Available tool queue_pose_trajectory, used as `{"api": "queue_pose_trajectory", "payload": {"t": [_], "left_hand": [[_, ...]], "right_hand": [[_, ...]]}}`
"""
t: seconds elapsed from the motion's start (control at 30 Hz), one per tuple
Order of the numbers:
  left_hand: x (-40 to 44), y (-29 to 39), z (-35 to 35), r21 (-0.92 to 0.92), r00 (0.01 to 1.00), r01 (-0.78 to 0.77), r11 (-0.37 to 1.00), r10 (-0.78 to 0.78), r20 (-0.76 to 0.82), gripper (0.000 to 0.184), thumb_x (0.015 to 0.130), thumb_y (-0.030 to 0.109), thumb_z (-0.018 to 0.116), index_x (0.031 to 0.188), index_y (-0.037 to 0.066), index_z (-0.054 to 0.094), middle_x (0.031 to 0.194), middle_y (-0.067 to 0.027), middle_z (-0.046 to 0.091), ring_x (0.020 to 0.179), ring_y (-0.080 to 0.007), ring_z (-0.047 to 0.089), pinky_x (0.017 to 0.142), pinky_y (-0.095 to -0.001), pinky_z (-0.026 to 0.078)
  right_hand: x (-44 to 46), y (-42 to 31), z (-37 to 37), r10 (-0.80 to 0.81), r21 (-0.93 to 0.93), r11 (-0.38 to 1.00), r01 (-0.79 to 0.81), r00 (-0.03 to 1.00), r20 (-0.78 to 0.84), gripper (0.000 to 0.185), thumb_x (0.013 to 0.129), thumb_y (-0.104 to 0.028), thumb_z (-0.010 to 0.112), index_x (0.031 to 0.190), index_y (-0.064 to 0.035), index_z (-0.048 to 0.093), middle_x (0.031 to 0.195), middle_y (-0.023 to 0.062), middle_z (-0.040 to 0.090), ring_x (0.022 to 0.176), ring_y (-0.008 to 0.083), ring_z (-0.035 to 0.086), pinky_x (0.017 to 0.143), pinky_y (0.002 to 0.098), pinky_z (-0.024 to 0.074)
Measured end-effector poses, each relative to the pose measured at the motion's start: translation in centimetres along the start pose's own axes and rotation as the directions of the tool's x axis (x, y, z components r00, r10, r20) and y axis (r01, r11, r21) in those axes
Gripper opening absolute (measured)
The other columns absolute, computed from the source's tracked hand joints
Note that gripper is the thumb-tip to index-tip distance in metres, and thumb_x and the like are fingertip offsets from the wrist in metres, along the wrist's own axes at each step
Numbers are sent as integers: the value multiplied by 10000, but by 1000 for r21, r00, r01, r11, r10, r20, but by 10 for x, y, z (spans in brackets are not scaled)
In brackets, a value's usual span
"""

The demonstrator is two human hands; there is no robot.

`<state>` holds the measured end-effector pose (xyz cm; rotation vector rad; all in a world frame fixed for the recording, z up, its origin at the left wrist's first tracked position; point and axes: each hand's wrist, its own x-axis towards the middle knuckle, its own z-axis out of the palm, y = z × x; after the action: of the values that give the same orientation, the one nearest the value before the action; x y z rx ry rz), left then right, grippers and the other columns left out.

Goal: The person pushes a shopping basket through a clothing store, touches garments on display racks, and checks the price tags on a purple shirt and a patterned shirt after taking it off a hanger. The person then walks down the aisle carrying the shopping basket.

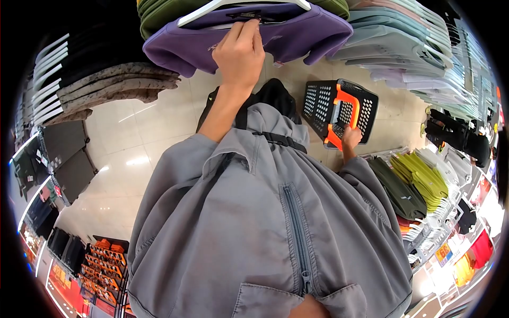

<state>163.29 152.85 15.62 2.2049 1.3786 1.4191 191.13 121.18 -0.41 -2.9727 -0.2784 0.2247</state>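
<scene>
My left hand (pixel 241 50) is raised to the neckline of a purple sweatshirt (pixel 177 42), its fingers closed on the collar by the dark neck label (pixel 248 15). A white hanger (pixel 204 12) runs through the sweatshirt's shoulders. Low on my right side, my right hand (pixel 351 137) is wrapped round the orange handle (pixel 347 100) of a black shopping basket (pixel 318 103). Holes dot the basket's sides, and it hangs tilted over the floor.
Green garments (pixel 159 13) hang behind the sweatshirt. Patterned clothes (pixel 114 85) line the left rack, pale grey shirts (pixel 392 45) the right. Olive and lime garments (pixel 424 177) hang lower right. Stacked baskets with orange handles (pixel 103 270) stand lower left on the tiled floor (pixel 122 143).
</scene>
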Motion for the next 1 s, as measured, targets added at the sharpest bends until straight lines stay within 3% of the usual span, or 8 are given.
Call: {"api": "queue_pose_trajectory", "payload": {"t": [0.2,0.43,0.5,0.73,0.8,1.0], "left_hand": [[-5,1,1,-119,997,64,991,-58,54,176,804,54,625,980,53,643,805,-53,613,547,-171,571,515,-266,443],[-9,4,2,-92,980,51,994,-33,195,243,809,70,611,1051,58,623,895,-57,624,569,-164,589,541,-289,463],[-7,5,1,-120,983,74,990,-52,178,248,801,49,574,1047,49,606,870,-83,614,615,-279,612,566,-348,493],[-6,6,-3,-206,979,150,967,-116,169,268,790,39,568,1055,54,607,864,-81,626,599,-258,612,554,-338,492],[-7,3,-2,-183,987,83,980,-55,152,294,797,37,575,1088,65,607,911,-49,650,563,-152,589,543,-267,467],[-12,-4,3,-67,966,101,993,-82,244,303,792,51,577,1090,93,614,832,-48,646,575,-192,598,570,-297,477]], "right_hand": [[1,1,0,-3,-4,1000,3,1000,-5,292,697,-242,624,864,-11,686,828,247,650,839,414,625,782,473,479],[-1,-1,-3,1,-18,1000,-1,1000,13,297,701,-255,635,876,-21,689,839,240,654,846,404,629,789,470,481],[1,1,-1,7,-21,1000,-7,1000,15,298,701,-255,631,877,-22,689,838,239,655,847,402,630,788,471,482],[0,0,-1,14,-32,999,-14,1000,15,308,702,-262,621,884,-23,690,840,238,656,844,402,631,786,473,486],[-1,-2,-2,20,-27,999,-20,1000,13,309,701,-262,622,883,-22,690,841,240,656,843,403,631,786,473,486],[-1,-2,-1,24,-16,1000,-23,1000,12,307,699,-259,624,875,-16,690,840,244,654,844,405,630,788,472,484]]}}
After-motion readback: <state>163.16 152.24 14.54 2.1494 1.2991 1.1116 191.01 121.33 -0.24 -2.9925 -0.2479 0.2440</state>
